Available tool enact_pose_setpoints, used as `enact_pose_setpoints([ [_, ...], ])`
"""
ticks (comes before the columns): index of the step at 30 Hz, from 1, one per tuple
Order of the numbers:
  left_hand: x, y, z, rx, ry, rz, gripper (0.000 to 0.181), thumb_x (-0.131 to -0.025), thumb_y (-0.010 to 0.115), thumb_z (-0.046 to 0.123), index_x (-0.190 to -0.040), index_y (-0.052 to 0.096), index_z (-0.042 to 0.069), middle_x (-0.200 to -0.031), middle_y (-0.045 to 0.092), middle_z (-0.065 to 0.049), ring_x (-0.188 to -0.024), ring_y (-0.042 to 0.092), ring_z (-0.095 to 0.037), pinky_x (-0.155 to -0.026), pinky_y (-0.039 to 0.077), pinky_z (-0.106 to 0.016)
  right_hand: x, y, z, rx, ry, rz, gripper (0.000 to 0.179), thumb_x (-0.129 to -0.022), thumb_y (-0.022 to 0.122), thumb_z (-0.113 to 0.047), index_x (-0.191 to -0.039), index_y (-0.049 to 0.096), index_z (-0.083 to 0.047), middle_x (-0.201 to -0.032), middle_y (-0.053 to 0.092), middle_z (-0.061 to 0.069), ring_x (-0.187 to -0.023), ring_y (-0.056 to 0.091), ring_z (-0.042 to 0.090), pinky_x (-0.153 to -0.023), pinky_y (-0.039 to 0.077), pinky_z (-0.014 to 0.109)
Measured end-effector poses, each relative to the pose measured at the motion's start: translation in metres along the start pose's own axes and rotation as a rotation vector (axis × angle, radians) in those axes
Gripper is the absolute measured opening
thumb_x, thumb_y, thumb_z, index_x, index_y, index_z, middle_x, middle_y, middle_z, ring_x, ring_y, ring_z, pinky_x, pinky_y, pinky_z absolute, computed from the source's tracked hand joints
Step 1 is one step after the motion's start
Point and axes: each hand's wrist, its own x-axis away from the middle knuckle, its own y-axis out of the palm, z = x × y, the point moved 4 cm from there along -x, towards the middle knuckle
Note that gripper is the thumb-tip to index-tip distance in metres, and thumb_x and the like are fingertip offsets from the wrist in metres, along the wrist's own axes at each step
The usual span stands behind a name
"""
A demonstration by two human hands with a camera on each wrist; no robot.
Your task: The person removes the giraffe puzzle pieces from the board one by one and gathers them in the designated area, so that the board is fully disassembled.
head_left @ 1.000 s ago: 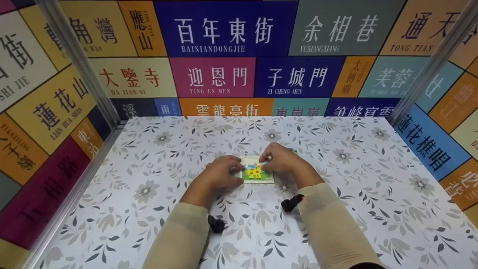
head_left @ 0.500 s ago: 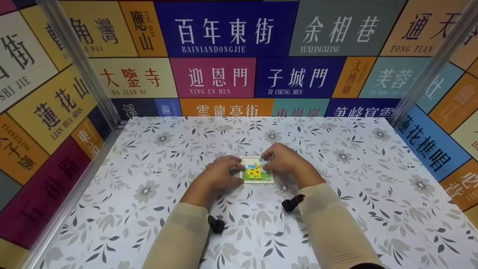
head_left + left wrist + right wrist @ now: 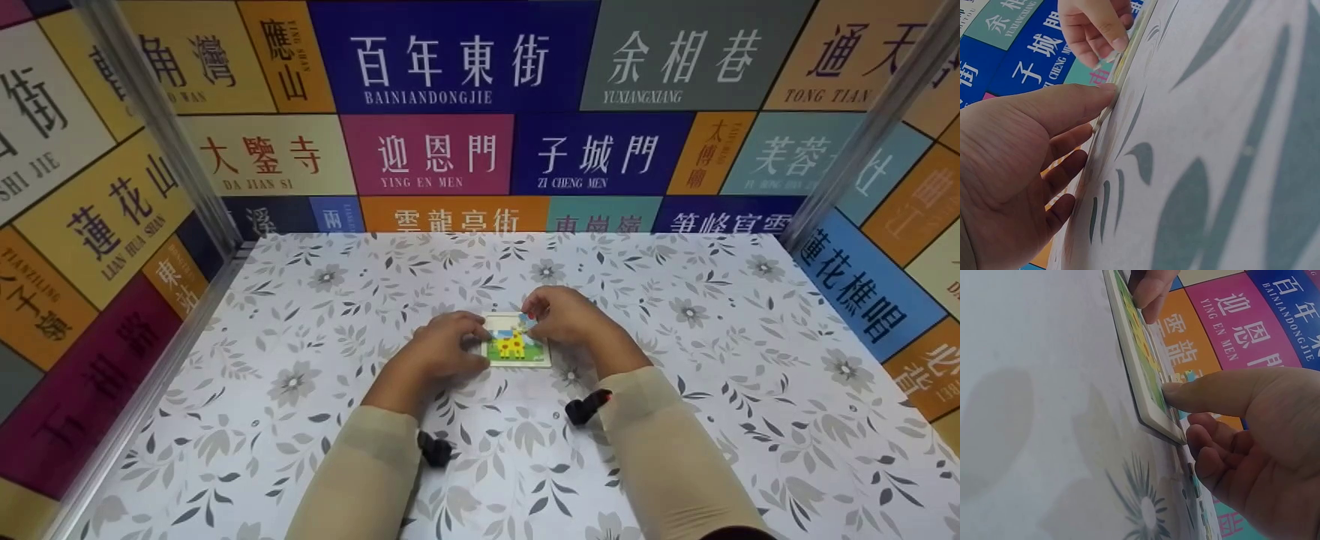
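Observation:
A small jigsaw puzzle board [image 3: 519, 364] with a pale frame and a yellow giraffe picture lies flat on the table. My left hand [image 3: 450, 343] holds its left side, thumb at the near corner and fingertips at the far one. Around the upper right corner, my right hand [image 3: 571, 324] pinches a small puzzle piece [image 3: 1189, 376], mostly hidden by the fingers. In the right wrist view, the right thumb [image 3: 1213, 391] touches the picture near the frame. A pale bare strip shows along the top of the board.
Several small turquoise pieces [image 3: 1196, 484] lie beyond the right hand in the right wrist view. A patterned tablecloth [image 3: 300, 450] covers the table. Walls with coloured sign panels [image 3: 442, 56] stand at the back and sides.
The right fingers shift slightly at the upper right corner, and a red spot now shows between them. A coloured bit behind the right wrist is no longer visible. The left hand stays put.

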Motion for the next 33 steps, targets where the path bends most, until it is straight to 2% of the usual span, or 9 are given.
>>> enact_pose_setpoints([
  [4,0.0,0.0,0.001,-0.009,-0.008,-0.006,0.038,-0.088,0.083,0.033,-0.125,0.076,0.028,-0.16,0.055,0.011,-0.158,0.04,-0.025,-0.131,0.023,-0.064,-0.001,-0.001,0.0,-0.021,-0.017,0.02,0.023,-0.093,0.08,-0.012,-0.114,0.073,-0.019,-0.114,0.071,0.005,-0.104,0.064,0.024,-0.093,0.055,0.041],
  [9,-0.001,0.0,0.0,0.003,-0.025,-0.02,0.038,-0.088,0.083,0.034,-0.125,0.076,0.029,-0.16,0.055,0.012,-0.159,0.039,-0.025,-0.132,0.021,-0.064,-0.002,-0.003,0.002,-0.045,0.008,0.023,0.019,-0.098,0.073,-0.011,-0.114,0.076,-0.019,-0.116,0.073,0.004,-0.11,0.065,0.024,-0.097,0.054,0.041],
  [13,0.0,0.0,0.0,0.02,-0.042,-0.019,0.037,-0.088,0.083,0.034,-0.124,0.076,0.031,-0.16,0.054,0.014,-0.159,0.038,-0.024,-0.133,0.02,-0.062,-0.001,-0.004,0.003,-0.059,0.01,0.021,0.02,-0.098,0.071,-0.011,-0.115,0.077,-0.02,-0.116,0.073,0.003,-0.108,0.065,0.023,-0.089,0.054,0.037],
  [17,0.0,0.0,0.0,0.021,-0.038,-0.018,0.037,-0.088,0.083,0.034,-0.124,0.076,0.03,-0.16,0.054,0.014,-0.16,0.037,-0.025,-0.133,0.019,-0.062,0.0,-0.008,0.006,-0.103,-0.011,0.021,0.023,-0.1,0.069,-0.013,-0.121,0.076,-0.019,-0.118,0.071,0.005,-0.101,0.065,0.023,-0.076,0.054,0.033],
  [20,0.001,-0.001,0.0,0.019,-0.027,-0.019,0.037,-0.089,0.082,0.035,-0.125,0.076,0.03,-0.16,0.054,0.013,-0.16,0.037,-0.026,-0.133,0.017,-0.064,0.001,-0.015,0.01,-0.153,-0.027,0.04,0.026,-0.102,0.067,-0.016,-0.127,0.074,-0.017,-0.12,0.069,0.007,-0.102,0.066,0.024,-0.072,0.055,0.033],
  [26,0.003,-0.001,0.0,0.028,-0.013,-0.018,0.039,-0.09,0.082,0.034,-0.127,0.076,0.029,-0.161,0.054,0.012,-0.161,0.036,-0.026,-0.134,0.014,-0.066,0.005,-0.038,0.021,-0.219,-0.02,0.139,0.032,-0.104,0.069,-0.02,-0.134,0.071,-0.012,-0.122,0.07,0.008,-0.115,0.07,0.026,-0.084,0.058,0.033],
  [33,0.004,-0.001,0.001,0.027,0.001,-0.01,0.039,-0.089,0.082,0.032,-0.127,0.076,0.027,-0.161,0.054,0.011,-0.161,0.035,-0.026,-0.134,0.017,-0.064,0.017,-0.062,0.047,-0.247,-0.001,0.207,0.031,-0.104,0.069,-0.019,-0.134,0.069,-0.012,-0.124,0.07,0.011,-0.107,0.071,0.022,-0.079,0.057,0.029],
])
